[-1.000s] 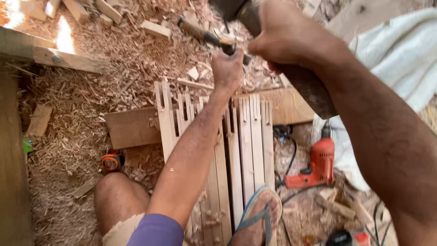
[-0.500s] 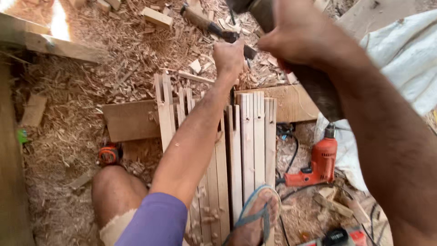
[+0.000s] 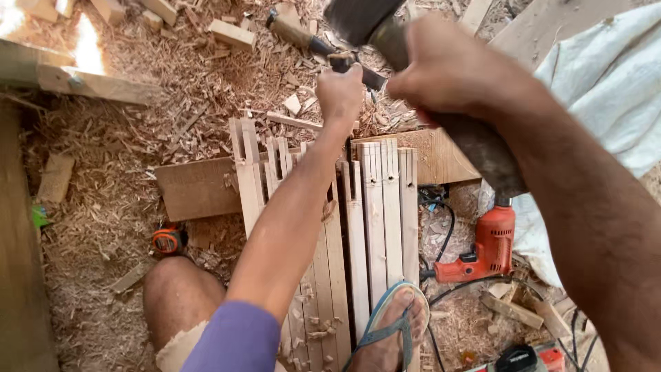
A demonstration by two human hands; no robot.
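My left hand (image 3: 339, 93) grips the chisel (image 3: 323, 49) past the slats' (image 3: 372, 213) far edge; right hand (image 3: 447, 65) grips the mallet (image 3: 420, 89) raised above.

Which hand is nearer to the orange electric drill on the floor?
Right. The right hand, gripping a mallet, is raised roughly above the orange drill; the left hand, holding a chisel, is farther to the left.

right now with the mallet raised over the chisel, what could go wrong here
The right hand holds the mallet close above the left hand gripping the chisel; a glancing blow could hit the knuckles. The sandalled foot pins the slats, so they may shift. The drill cord lies close by.
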